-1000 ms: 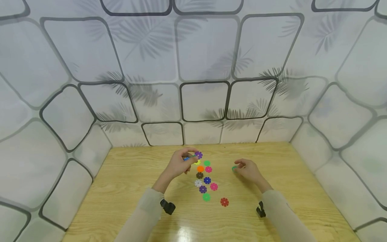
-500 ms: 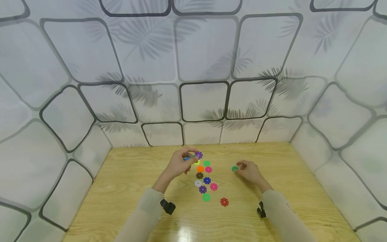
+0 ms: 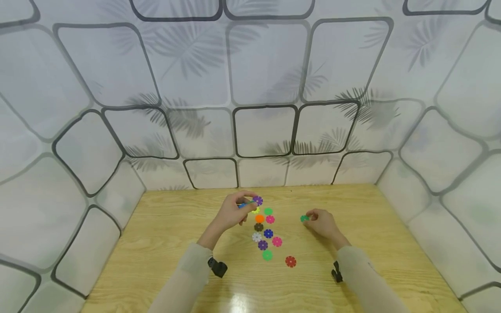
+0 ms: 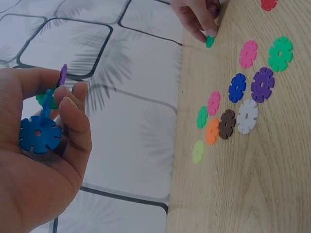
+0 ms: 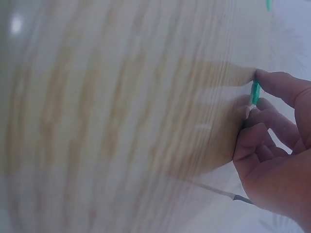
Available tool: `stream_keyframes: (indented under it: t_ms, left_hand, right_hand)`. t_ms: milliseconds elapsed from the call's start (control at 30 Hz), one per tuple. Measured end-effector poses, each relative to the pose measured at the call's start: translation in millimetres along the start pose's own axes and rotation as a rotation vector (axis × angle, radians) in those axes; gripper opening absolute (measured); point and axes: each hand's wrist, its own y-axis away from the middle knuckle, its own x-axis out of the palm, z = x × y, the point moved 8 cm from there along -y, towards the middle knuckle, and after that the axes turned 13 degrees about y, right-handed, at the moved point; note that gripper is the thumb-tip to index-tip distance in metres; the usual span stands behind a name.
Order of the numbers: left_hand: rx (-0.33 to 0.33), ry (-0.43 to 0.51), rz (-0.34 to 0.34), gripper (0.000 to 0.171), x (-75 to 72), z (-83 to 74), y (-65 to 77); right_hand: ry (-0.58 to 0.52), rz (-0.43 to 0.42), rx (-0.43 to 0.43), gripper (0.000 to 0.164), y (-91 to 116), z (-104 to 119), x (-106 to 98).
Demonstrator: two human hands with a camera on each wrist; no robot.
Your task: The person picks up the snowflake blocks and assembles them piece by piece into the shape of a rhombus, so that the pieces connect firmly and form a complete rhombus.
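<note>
My left hand (image 3: 230,211) is raised over the table, holding a small cluster of joined plastic snowflake discs. In the left wrist view, a blue disc (image 4: 30,132) faces the camera near the palm, with a green disc (image 4: 41,99) and a purple disc (image 4: 62,76) joined behind it, partly hidden by fingers. My right hand (image 3: 323,223) is low at the table, to the right of the scattered discs. Its thumb and fingers pinch a green snowflake disc (image 3: 304,218), which the right wrist view shows edge-on between the fingertips.
Loose discs lie in a rough column between the hands: orange (image 3: 259,218), brown (image 3: 258,227), white (image 3: 256,237), blue (image 3: 268,234), pink and others. A red disc (image 3: 291,261) lies nearest the front. Patterned walls (image 3: 266,171) enclose the wooden table (image 3: 164,243) behind and at both sides.
The right hand's fingers have shifted slightly, and more of the green disc shows beyond the fingertips. The left hand with its joined discs has stayed in place.
</note>
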Motion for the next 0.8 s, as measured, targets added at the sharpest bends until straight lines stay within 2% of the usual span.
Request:
stream_keyframes:
  t_ms: [200,467,800]
  left_hand:
    - [0.002,-0.005,0.008,0.035,-1.6,3.7,-0.6]
    - [0.012,-0.001,0.028,0.038,-0.6,4.1,0.3]
    - [0.025,-0.003,0.024,0.036,-2.7,6.8,-1.1]
  right_hand:
    - [0.015,-0.017,-0.015,0.031,-0.3,4.0,-1.0]
    - [-0.029,-0.044,-0.03,0.02,3.0,12.3,-0.7]
    - [-0.039,-0.098,-0.138,0.013,-4.3,36.2,-6.5]
